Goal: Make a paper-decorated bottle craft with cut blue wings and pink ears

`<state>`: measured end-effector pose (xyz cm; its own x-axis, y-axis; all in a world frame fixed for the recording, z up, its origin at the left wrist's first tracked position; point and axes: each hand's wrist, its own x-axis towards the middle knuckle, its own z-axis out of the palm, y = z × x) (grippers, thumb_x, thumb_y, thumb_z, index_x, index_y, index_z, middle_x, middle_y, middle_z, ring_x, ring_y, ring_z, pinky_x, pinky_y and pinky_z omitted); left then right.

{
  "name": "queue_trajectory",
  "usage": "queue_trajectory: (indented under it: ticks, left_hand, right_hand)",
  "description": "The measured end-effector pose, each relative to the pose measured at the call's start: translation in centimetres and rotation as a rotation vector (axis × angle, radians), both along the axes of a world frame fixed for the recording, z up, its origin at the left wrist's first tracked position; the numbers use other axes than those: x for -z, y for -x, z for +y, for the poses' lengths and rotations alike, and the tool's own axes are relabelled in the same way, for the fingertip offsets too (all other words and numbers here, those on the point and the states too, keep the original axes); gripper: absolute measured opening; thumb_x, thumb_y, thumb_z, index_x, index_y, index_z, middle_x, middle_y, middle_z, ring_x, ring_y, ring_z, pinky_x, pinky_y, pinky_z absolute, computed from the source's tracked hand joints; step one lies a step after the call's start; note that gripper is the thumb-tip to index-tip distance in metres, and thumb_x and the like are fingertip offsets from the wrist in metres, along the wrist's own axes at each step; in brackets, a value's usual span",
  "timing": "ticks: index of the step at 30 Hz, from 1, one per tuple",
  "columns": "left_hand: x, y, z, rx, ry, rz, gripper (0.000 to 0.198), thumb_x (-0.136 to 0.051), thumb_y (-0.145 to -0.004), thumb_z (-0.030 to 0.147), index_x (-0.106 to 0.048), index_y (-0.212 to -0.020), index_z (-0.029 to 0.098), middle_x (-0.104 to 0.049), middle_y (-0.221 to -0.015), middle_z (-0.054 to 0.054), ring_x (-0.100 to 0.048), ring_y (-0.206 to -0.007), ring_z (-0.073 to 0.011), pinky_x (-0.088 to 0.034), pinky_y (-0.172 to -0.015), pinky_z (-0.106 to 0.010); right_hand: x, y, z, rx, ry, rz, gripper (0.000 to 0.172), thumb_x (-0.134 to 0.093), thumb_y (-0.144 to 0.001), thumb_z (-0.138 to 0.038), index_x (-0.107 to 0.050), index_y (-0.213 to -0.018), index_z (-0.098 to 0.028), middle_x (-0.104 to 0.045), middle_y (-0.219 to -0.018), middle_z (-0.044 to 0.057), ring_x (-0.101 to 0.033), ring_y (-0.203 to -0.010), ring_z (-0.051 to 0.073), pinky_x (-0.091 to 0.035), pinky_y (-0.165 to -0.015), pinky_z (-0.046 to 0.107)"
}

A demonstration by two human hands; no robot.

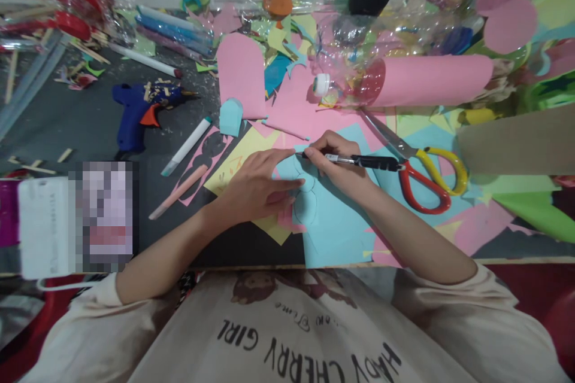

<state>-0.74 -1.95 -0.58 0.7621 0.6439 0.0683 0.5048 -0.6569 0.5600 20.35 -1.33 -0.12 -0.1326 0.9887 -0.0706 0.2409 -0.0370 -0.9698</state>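
My right hand (pixel 339 161) is closed around a black pen (pixel 377 162), its tip down near the upper left part of a light blue paper sheet (pixel 341 215). Thin rounded outlines show on that sheet. My left hand (pixel 260 182) lies on the left side of the sheet with its fingers stretched out, the forefinger ending close to the pen tip. Beneath the left hand, a yellow paper (pixel 278 233) and some pink paper peek out. Scissors (pixel 424 173) with red and yellow handles lie partly open just right of my right hand.
Left are a blue glue gun (pixel 135 114), a green-tipped marker (pixel 186 146), a cut-out pink strip (pixel 209 152) and a white box-like item (pixel 47 227). Behind lie a pink-wrapped bottle (pixel 435 79), plastic bottles and paper scraps. A cardboard piece (pixel 516 140) stands at right.
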Motion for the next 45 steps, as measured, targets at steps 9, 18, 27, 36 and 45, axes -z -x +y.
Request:
queue_trajectory:
  ticks: [9, 18, 27, 36, 45]
  left_hand:
    - [0.12, 0.12, 0.01, 0.01, -0.014, 0.011, 0.028, -0.057, -0.091, 0.037, -0.071, -0.114, 0.03, -0.046, -0.146, -0.009, -0.044, -0.131, -0.0301, -0.042, -0.105, -0.05]
    - [0.04, 0.11, 0.01, 0.016, -0.057, 0.011, 0.027, -0.056, -0.092, 0.034, -0.071, -0.114, 0.031, -0.045, -0.145, -0.011, -0.046, -0.129, -0.0306, -0.043, -0.102, -0.049]
    - [0.25, 0.17, -0.06, 0.009, -0.067, 0.007, 0.027, -0.055, -0.093, 0.037, -0.071, -0.113, 0.032, -0.045, -0.145, -0.011, -0.044, -0.13, -0.0289, -0.043, -0.102, -0.049]
    - [0.19, 0.17, 0.03, 0.026, -0.1, -0.009, 0.025, -0.058, -0.091, 0.032, -0.069, -0.113, 0.029, -0.04, -0.149, -0.009, -0.043, -0.131, -0.0308, -0.042, -0.102, -0.048]
    - [0.12, 0.22, -0.17, 0.146, -0.366, 0.018, 0.031, -0.043, -0.099, 0.036, -0.061, -0.118, 0.019, -0.059, -0.133, -0.01, -0.053, -0.125, -0.023, -0.041, -0.11, -0.043]
  right_hand:
    - [0.08, 0.0, 0.06, 0.036, -0.056, -0.006, 0.035, -0.063, -0.086, -0.044, -0.047, -0.064, -0.022, -0.044, -0.053, -0.007, -0.041, -0.048, 0.008, -0.032, -0.05, 0.025]
    - [0.36, -0.01, 0.01, 0.072, -0.1, -0.005, 0.031, -0.06, -0.087, -0.038, -0.046, -0.065, -0.022, -0.045, -0.052, -0.007, -0.042, -0.047, 0.008, -0.033, -0.05, 0.025]
    - [0.31, 0.1, 0.0, 0.084, -0.119, -0.034, 0.036, -0.06, -0.088, -0.044, -0.045, -0.064, -0.022, -0.045, -0.051, -0.007, -0.041, -0.046, 0.008, -0.034, -0.05, 0.026]
    - [0.12, -0.21, -0.11, 0.103, -0.079, 0.08, 0.034, -0.066, -0.083, -0.04, -0.048, -0.06, -0.022, -0.048, -0.047, -0.007, -0.047, -0.047, 0.009, -0.039, -0.049, 0.024]
    - [0.7, -0.68, 0.45, 0.174, -0.097, 0.29, 0.032, -0.064, -0.082, -0.054, -0.062, -0.078, -0.022, -0.066, -0.062, -0.002, -0.055, -0.044, 0.009, -0.035, -0.04, 0.023]
